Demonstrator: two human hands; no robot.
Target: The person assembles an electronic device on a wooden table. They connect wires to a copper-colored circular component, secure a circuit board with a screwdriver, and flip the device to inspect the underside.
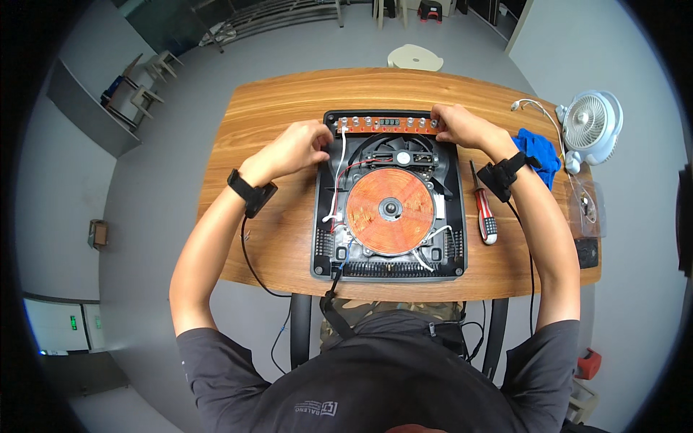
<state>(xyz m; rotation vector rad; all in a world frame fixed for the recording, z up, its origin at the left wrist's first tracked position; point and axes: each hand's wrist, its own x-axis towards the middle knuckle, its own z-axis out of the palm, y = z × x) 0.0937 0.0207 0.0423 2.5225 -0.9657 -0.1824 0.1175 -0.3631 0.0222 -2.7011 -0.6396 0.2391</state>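
An induction cooker base (460, 249), black and with its top off, lies on the table. Inside it are a round copper coil (375, 209), a black fan (354, 153) and white, red and blue wires. Along its far edge runs a narrow orange circuit board (398, 128) with a small display and several round buttons. My right hand (465, 128) pinches the right end of that board. At its left end, my left hand (297, 150) rests by the casing's rim, fingers curved and thumb apart. My fingertips partly cover the board's ends.
A red and black screwdriver (484, 213) lies right of the base. Farther right are a blue cloth (540, 153), a white fan (593, 126), a clear plastic tray (590, 209) and a dark flat object (588, 252). A white stool (415, 58) stands beyond the table (281, 97).
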